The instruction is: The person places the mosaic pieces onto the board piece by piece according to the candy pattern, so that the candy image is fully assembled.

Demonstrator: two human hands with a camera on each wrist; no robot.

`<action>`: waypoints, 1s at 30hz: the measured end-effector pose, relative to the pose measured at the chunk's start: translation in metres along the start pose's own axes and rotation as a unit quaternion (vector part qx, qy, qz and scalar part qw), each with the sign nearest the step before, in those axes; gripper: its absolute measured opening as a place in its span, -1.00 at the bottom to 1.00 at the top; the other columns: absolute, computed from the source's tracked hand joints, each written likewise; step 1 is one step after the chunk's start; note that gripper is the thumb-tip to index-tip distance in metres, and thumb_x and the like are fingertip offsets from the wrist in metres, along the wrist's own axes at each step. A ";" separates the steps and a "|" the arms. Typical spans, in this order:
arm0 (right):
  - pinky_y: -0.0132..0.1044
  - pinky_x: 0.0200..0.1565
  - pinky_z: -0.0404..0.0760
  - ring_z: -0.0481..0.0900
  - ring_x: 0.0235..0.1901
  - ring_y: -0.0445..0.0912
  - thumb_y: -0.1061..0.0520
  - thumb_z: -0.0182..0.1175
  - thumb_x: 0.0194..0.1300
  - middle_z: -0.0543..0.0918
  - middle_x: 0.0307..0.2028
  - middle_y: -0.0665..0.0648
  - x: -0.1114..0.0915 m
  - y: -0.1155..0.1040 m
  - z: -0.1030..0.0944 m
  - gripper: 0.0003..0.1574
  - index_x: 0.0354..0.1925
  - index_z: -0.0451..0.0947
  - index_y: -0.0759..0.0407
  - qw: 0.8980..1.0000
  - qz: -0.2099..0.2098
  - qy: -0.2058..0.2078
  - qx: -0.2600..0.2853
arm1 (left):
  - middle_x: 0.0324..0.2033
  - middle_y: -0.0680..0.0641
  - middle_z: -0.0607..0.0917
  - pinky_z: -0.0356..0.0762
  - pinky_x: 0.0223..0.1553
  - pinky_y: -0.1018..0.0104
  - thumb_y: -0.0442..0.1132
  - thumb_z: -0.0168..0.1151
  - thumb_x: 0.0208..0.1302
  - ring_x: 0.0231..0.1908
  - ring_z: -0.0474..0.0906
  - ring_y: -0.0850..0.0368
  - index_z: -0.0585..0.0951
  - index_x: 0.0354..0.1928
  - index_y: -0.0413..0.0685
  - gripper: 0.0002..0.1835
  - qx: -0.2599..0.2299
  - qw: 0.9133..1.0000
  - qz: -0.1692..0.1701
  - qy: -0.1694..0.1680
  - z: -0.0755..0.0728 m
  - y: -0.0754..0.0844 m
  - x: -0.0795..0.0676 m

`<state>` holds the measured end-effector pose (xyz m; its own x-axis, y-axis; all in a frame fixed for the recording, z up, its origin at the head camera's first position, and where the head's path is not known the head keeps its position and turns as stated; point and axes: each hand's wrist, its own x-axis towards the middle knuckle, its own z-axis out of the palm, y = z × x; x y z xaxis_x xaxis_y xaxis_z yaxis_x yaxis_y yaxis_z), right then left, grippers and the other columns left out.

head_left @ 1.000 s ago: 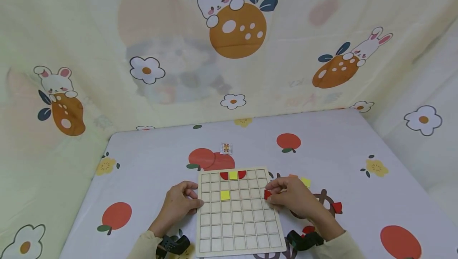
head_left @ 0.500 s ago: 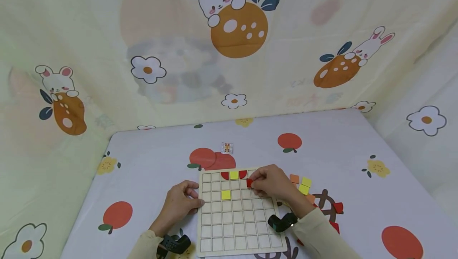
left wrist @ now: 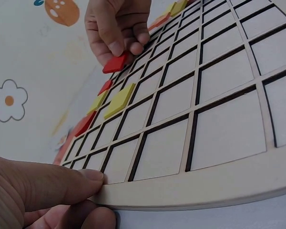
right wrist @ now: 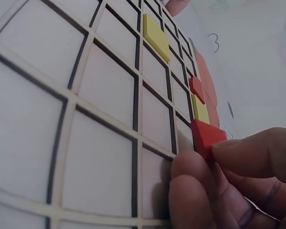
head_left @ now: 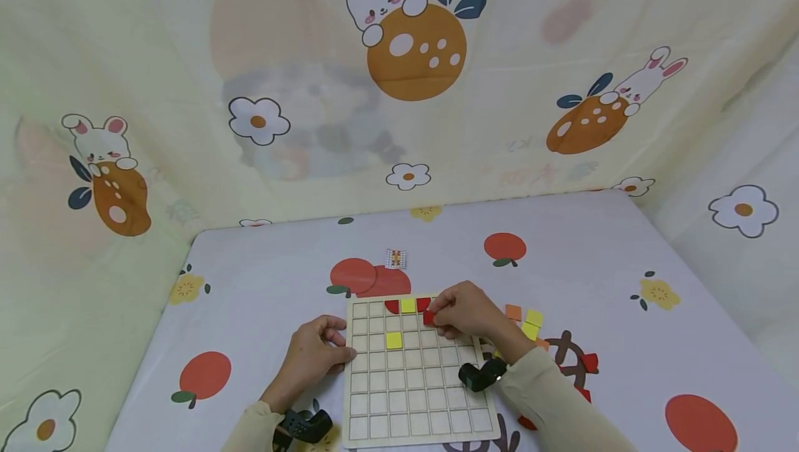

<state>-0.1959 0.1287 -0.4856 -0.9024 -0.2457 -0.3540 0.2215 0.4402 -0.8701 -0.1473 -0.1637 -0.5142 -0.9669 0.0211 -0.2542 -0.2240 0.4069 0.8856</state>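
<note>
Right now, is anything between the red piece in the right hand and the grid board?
Nothing visible is: the right hand pinches the red piece over the grid board, though its fingers hide part of the board.

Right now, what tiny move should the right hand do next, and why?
Perhaps lower the red piece into the grid board: the right hand pinches it above the squares, not yet seated, while the left hand holds the board's edge.

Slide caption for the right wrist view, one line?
Right grip pinches a red tile over a wooden grid board bearing two yellow square tiles.
</note>
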 end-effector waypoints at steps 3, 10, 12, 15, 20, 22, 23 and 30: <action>-0.29 -0.41 0.73 0.64 -0.53 -0.10 0.35 0.29 0.32 0.71 -0.47 0.18 0.001 -0.001 0.001 -0.90 -0.19 0.71 0.34 1.000 -0.001 0.001 -0.003 | -0.36 -0.09 0.63 0.69 -0.50 0.32 -0.49 0.55 0.06 -0.51 0.61 0.16 0.62 0.06 -0.27 -0.51 -0.001 1.000 0.000 0.000 0.000 0.000 0.000; -0.29 -0.42 0.73 0.64 -0.55 -0.09 0.32 0.32 0.34 0.71 -0.50 0.16 0.002 -0.004 0.006 -0.95 -0.24 0.72 0.30 1.000 0.016 0.017 -0.016 | -0.36 -0.08 0.63 0.69 -0.50 0.33 -0.49 0.55 0.05 -0.51 0.61 0.16 0.62 0.07 -0.27 -0.50 0.002 1.000 -0.001 0.002 0.000 0.000 0.000; -0.31 -0.43 0.72 0.63 -0.56 -0.09 0.29 0.34 0.34 0.70 -0.51 0.15 0.002 -0.005 0.008 -0.95 -0.26 0.72 0.29 0.999 0.022 0.024 -0.023 | -0.37 -0.08 0.63 0.68 -0.50 0.33 -0.49 0.55 0.05 -0.51 0.61 0.16 0.62 0.07 -0.27 -0.50 0.003 1.000 0.000 0.002 0.000 -0.001 0.000; -0.32 -0.44 0.70 0.61 -0.57 -0.09 0.27 0.35 0.34 0.68 -0.53 0.14 0.002 -0.006 0.009 -0.94 -0.27 0.72 0.28 0.999 0.025 0.028 -0.029 | -0.37 -0.08 0.63 0.68 -0.51 0.33 -0.49 0.55 0.05 -0.52 0.60 0.15 0.62 0.06 -0.27 -0.51 0.003 1.000 0.002 0.003 0.000 -0.001 0.000; -0.31 -0.46 0.69 0.60 -0.58 -0.08 0.29 0.33 0.34 0.67 -0.54 0.15 0.001 -0.005 0.009 -0.95 -0.25 0.72 0.27 0.999 0.019 0.024 -0.027 | -0.37 -0.08 0.63 0.68 -0.51 0.32 -0.49 0.55 0.05 -0.52 0.61 0.15 0.62 0.06 -0.27 -0.51 0.002 1.000 0.003 0.000 0.000 0.000 -0.001; -0.30 -0.46 0.70 0.60 -0.58 -0.09 0.31 0.31 0.35 0.67 -0.54 0.15 0.001 -0.005 0.008 -0.94 -0.23 0.72 0.27 0.999 0.014 0.020 -0.024 | -0.38 -0.08 0.63 0.68 -0.51 0.31 -0.49 0.55 0.05 -0.52 0.62 0.15 0.62 0.06 -0.27 -0.51 0.000 1.000 0.003 -0.002 0.000 0.000 -0.001; -0.29 -0.45 0.70 0.60 -0.57 -0.09 0.31 0.30 0.35 0.68 -0.54 0.15 0.001 -0.005 0.008 -0.93 -0.23 0.72 0.27 1.000 0.011 0.018 -0.022 | -0.38 -0.09 0.64 0.69 -0.51 0.31 -0.49 0.54 0.05 -0.51 0.62 0.15 0.62 0.07 -0.27 -0.51 -0.002 1.000 0.003 -0.004 0.000 0.000 -0.001; -0.26 -0.44 0.66 0.59 -0.56 -0.08 0.34 0.42 0.17 0.70 -0.49 0.10 0.001 -0.004 0.008 -0.85 -0.24 0.73 0.24 0.999 0.011 0.015 -0.029 | -0.38 -0.09 0.65 0.68 -0.51 0.30 -0.50 0.53 0.06 -0.51 0.63 0.15 0.63 0.07 -0.28 -0.52 -0.007 1.000 0.004 -0.006 -0.001 -0.001 0.000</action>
<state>-0.1950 0.1195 -0.4859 -0.9088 -0.2096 -0.3607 0.2193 0.4954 -0.8405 -0.1469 -0.1651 -0.5140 -0.9671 0.0356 -0.2519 -0.2181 0.3938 0.8929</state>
